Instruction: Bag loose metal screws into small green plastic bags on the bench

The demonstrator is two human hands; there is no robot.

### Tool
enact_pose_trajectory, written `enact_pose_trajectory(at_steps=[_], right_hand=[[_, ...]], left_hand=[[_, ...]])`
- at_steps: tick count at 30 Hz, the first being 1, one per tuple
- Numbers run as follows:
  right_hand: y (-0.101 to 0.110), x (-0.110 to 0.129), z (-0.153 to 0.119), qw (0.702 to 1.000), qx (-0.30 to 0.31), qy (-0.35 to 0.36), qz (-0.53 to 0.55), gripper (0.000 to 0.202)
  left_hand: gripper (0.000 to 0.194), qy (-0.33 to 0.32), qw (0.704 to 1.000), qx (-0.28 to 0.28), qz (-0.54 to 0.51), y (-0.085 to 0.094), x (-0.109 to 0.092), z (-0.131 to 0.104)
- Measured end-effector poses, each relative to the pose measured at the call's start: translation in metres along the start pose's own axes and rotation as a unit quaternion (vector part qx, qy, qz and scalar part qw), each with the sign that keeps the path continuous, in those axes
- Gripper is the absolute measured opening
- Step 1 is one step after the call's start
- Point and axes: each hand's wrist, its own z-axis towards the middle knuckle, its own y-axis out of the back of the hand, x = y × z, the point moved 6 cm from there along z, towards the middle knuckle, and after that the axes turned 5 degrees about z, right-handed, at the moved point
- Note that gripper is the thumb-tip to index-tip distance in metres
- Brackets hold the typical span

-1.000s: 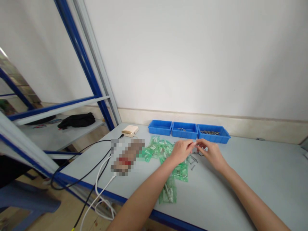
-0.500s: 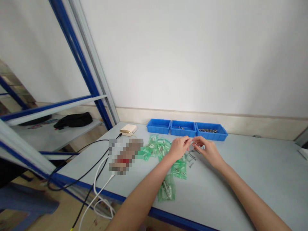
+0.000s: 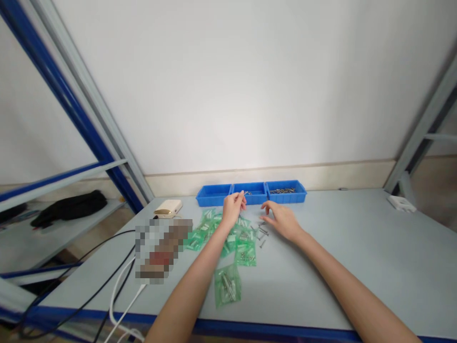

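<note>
My left hand [image 3: 233,207] is closed in a pinch at the front of the middle blue bin [image 3: 259,197]; whatever its fingertips hold is too small to make out. My right hand [image 3: 280,218] hovers with thumb and fingers apart, nothing between them, beside loose screws [image 3: 263,230] on the table. Green plastic packets [image 3: 245,252] with metal parts and white pieces lie under and around my left hand. A separate green packet [image 3: 227,286] of long screws lies nearer the front edge. Some screws show in the middle bin; many fill the right blue bin [image 3: 286,196].
The left blue bin [image 3: 214,201] stands against the wall end of the table [image 3: 321,276]. A cream box [image 3: 168,208], a blurred-out item [image 3: 164,252] and black and white cables are at the left. A white adapter [image 3: 402,204] sits at the far right.
My hands have moved apart, the left towards the middle bin. My right hand's fingers have opened. The view has turned to the right.
</note>
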Motion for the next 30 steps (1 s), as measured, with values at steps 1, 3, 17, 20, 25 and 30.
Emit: enact_pose_trajectory(at_steps=[1,3,17,20,25,30], right_hand=[[-0.002,0.0,0.0,1.0,0.016,0.008,-0.021,0.025],[-0.006,-0.001,-0.001,0.997,0.061,0.018,-0.048,0.025],[-0.013,-0.008,-0.001,0.992,0.102,0.005,-0.073,0.01],[-0.01,-0.007,-0.002,0.994,0.084,0.006,-0.073,0.008],[-0.006,-0.008,0.001,0.999,0.038,-0.007,0.0,0.009],[-0.006,-0.006,0.003,0.992,0.024,0.005,0.127,0.011]], left_hand=[[0.044,-0.006,1.0,0.003,0.021,0.002,0.0,0.011],[0.041,-0.019,0.995,0.048,0.08,0.002,-0.002,0.032],[0.028,-0.094,0.953,0.158,0.24,-0.012,-0.014,-0.02],[0.019,-0.134,0.939,0.175,0.265,-0.017,-0.015,-0.041],[0.015,-0.23,0.919,0.163,0.275,-0.02,-0.03,-0.052],[0.013,-0.232,0.927,0.159,0.249,-0.024,-0.037,-0.051]])
